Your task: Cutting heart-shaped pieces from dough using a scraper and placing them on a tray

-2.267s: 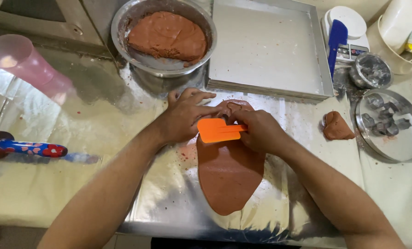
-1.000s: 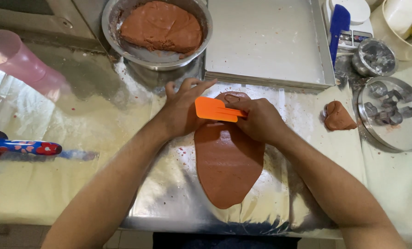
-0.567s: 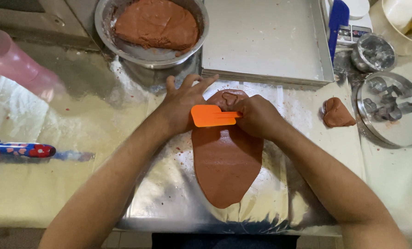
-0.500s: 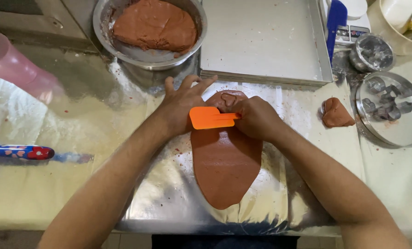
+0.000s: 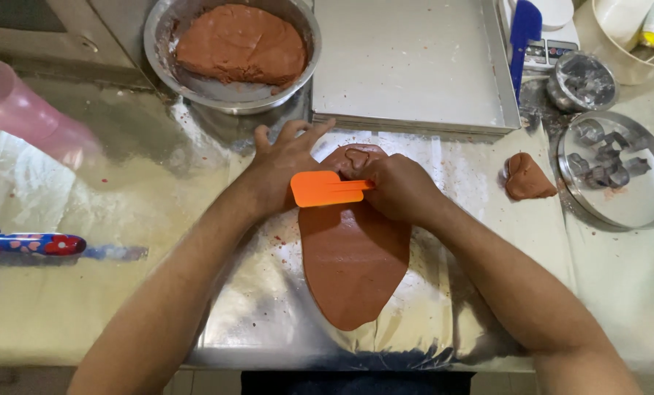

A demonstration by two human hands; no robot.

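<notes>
- An orange scraper (image 5: 325, 188) is grasped by the right hand (image 5: 400, 189), its blade laid across the rolled dough sheet (image 5: 352, 256).
- The left hand (image 5: 283, 164) is spread flat, unclenched, beside the dough's far end.

Pale countertop (image 5: 64, 307) w/ foil sheet (image 5: 268, 322) is catching bright overhead light, glaring. Metal cabinet front (image 5: 42, 36) is sitting at back left.

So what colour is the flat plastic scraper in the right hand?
Bright orange flat plastic scraper, head view.

Two hands (image 5: 283, 164) (image 5: 400, 186), three dough pieces (image 5: 352, 256) (image 5: 241, 44) (image 5: 526, 177), one orange scraper (image 5: 325, 188), one baking tray (image 5: 411, 66).
</notes>
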